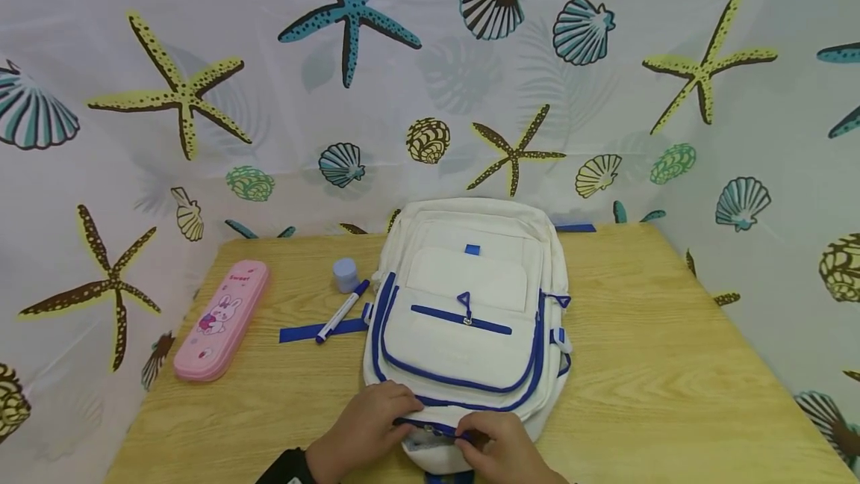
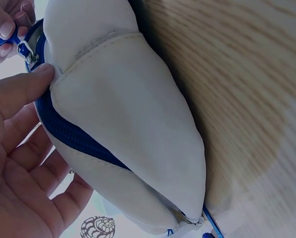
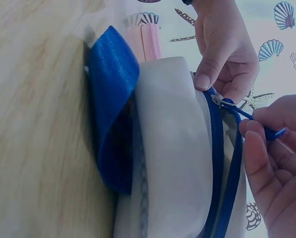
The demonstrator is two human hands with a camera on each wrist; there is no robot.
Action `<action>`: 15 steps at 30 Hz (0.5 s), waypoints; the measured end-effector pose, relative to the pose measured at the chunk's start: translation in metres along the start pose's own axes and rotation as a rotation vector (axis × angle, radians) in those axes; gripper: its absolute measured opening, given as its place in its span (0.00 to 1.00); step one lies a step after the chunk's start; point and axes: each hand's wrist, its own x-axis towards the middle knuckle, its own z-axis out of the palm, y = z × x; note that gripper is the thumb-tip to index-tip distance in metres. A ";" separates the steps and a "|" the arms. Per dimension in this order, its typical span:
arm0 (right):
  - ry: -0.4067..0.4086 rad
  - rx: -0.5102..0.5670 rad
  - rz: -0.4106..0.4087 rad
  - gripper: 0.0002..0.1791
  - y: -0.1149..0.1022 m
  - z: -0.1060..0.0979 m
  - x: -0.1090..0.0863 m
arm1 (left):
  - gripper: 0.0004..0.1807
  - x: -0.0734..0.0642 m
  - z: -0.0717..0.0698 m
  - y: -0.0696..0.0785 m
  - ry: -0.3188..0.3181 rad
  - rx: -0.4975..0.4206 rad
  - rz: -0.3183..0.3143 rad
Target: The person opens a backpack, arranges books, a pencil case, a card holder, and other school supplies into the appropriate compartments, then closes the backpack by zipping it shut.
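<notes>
A white backpack (image 1: 470, 353) with blue trim lies front up on the table, its end nearest me partly unzipped. At the left of that opening, my left hand (image 1: 369, 420) pinches the bag's edge, thumb against the white fabric beside the blue zipper (image 2: 73, 131) and fingers on the other side. My right hand (image 1: 500, 445) grips the blue zipper pull (image 3: 274, 133) between thumb and fingers, close to the left hand. In the right wrist view the zipper tapes stand apart below the metal slider (image 3: 218, 100). What is inside the bag is hidden.
Left of the bag lie a blue-and-white marker (image 1: 343, 311), a small lavender round container (image 1: 346, 275) and a pink pencil case (image 1: 222, 320) with a rabbit. Blue tape (image 1: 302, 332) marks the wooden table (image 1: 645, 364). A patterned cloth (image 1: 403, 110) hangs behind.
</notes>
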 end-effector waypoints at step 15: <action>-0.008 0.033 0.073 0.13 0.009 -0.004 -0.011 | 0.11 0.000 0.003 -0.004 -0.018 -0.013 -0.010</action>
